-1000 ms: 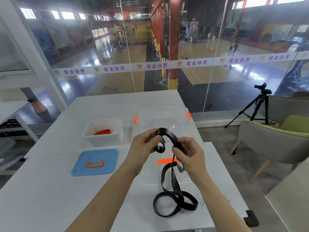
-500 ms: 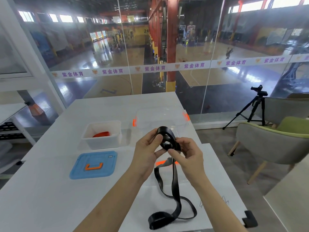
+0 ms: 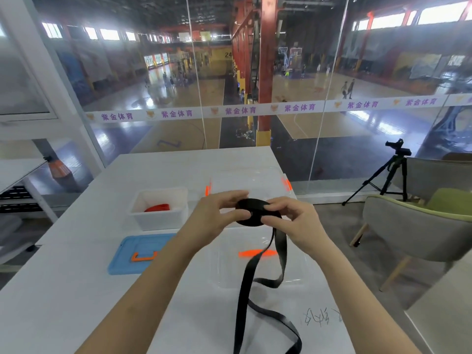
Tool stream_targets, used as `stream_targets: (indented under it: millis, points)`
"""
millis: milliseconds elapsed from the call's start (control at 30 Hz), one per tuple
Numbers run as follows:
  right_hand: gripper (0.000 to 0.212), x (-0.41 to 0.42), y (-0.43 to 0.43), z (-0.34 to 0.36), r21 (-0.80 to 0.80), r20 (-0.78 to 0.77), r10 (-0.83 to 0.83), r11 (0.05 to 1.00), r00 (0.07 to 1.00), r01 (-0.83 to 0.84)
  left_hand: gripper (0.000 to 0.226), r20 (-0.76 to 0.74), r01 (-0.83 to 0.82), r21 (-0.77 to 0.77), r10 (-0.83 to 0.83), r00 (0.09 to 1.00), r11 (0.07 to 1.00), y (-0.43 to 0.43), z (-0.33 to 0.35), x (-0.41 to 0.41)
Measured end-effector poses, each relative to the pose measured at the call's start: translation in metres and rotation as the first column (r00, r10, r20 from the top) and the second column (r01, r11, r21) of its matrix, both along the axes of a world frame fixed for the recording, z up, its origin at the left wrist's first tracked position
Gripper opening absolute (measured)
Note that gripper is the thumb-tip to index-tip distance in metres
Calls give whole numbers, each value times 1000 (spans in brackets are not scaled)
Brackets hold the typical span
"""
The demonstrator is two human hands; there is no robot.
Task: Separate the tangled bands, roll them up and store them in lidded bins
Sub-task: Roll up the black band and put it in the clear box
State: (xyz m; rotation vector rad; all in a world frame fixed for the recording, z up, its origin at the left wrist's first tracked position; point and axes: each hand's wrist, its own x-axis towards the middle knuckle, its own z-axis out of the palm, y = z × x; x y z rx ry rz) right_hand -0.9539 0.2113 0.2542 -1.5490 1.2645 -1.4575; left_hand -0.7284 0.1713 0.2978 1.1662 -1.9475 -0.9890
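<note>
Band (image 3: 258, 213) half rolled | left hand (image 3: 217, 215) and right hand (image 3: 293, 221) both pinching roll | tip — keep it tight, feed loose tail flat

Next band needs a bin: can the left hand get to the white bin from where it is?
Probably yes: the white bin sits open just beside the left hand, nothing between, but that hand is holding the black band.

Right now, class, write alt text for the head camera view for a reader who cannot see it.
Two bare hands, left hand and right hand, roll a flat black elastic band above a white table, its loose tail trailing down. Behind sit a white open bin holding a red rolled band, and a blue rectangular lid.
</note>
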Motion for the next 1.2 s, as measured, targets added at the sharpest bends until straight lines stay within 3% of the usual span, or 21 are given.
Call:
stream_targets:
  millis: [100,200,300,433,600,700,833,1033,1200]
  points:
    - [30,0,-4,14,31,-150,64,998,987,-60,40,213,49,-84,-30,977,995,-3,16,-3]
    - [26,2,-7,22,-7,-218,62,998,974,-65,31,251,106,-64,-87,964,992,-6,19,-3]
    - [27,4,-8,21,-36,-187,41,998,982,-48,27,230,96,-90,-73,970,991,-8,19,-3]
    - [31,8,-8,11,-19,9,38,999,999,-37,16,116,95,-123,-81,990,988,-5,18,-6]
    - [32,12,-3,-2,7,274,20,1000,962,-22,17,-173,39,-28,-43,984,999,-2,16,-10]
    - [32,16,-1,-4,8,322,15,1000,947,-18,17,-285,25,37,-13,958,999,3,17,-11]
    - [27,15,-5,1,-9,321,-13,1000,947,17,18,-319,3,103,30,947,995,3,14,-9]
    - [26,9,-12,22,-60,216,22,998,976,-9,27,-213,108,170,-70,975,980,-5,26,0]
    - [23,-1,-22,43,-60,89,61,997,994,-56,40,-37,159,91,-156,987,983,-14,47,5]
